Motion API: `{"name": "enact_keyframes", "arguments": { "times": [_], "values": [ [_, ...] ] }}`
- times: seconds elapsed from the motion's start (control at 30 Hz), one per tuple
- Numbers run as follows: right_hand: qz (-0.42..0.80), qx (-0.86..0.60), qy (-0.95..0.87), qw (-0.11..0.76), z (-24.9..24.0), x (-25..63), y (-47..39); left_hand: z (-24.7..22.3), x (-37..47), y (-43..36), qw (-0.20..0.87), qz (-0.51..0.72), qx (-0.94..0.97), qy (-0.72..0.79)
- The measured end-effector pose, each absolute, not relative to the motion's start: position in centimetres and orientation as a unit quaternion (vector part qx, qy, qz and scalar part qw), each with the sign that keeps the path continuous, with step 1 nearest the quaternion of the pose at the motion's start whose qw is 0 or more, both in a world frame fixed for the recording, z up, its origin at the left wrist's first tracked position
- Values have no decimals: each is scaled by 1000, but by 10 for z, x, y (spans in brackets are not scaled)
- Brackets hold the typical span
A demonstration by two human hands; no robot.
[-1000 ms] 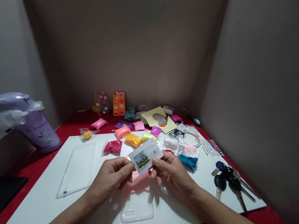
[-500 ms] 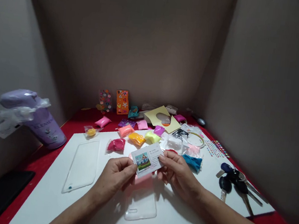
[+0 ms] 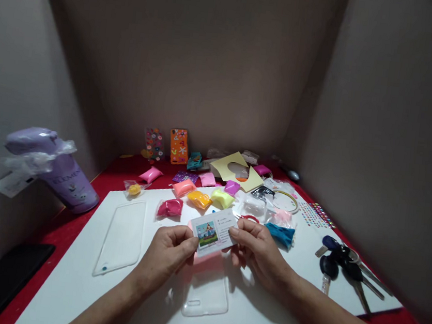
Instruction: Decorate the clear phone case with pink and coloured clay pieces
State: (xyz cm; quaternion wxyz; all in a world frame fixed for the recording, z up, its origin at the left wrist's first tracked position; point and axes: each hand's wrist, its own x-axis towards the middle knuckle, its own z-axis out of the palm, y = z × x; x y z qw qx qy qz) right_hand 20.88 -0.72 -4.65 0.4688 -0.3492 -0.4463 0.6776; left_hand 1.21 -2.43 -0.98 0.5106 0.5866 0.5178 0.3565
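Note:
A small white card [image 3: 213, 232] with a colourful picture and printed text is held up at the centre. Its left edge is pinched by my left hand [image 3: 173, 248], its right edge by my right hand [image 3: 259, 247]. Something pink shows just behind and below the card. Under it, a clear phone case [image 3: 206, 298] lies on the white board [image 3: 73, 250], partly hidden. Another clear phone case [image 3: 121, 239] lies to the left of my left hand. Beyond my hands are packets of red [image 3: 169, 208], orange [image 3: 199, 199] and blue [image 3: 280, 234] clay.
A purple wrapped tumbler [image 3: 67, 181] stands at the left, behind a black flat object [image 3: 3, 281]. Keys [image 3: 344, 265] and gem stickers [image 3: 317, 215] lie at the right. Two decorated phone cases, one orange [image 3: 179, 147], lean at the back near a cut yellow sheet [image 3: 219, 167].
The whole view has shifted slightly, so the things on the board appear a little further right. Both hands keep hold of the card, and more pink shows beneath it.

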Motion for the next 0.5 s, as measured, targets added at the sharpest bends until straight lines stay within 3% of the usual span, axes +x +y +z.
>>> {"name": "enact_keyframes", "arguments": {
  "times": [0.5],
  "values": [
    [687, -342, -446, 461, -44, 209, -8, -11, 11, -22, 520, 364, 575, 516]
  ]
}}
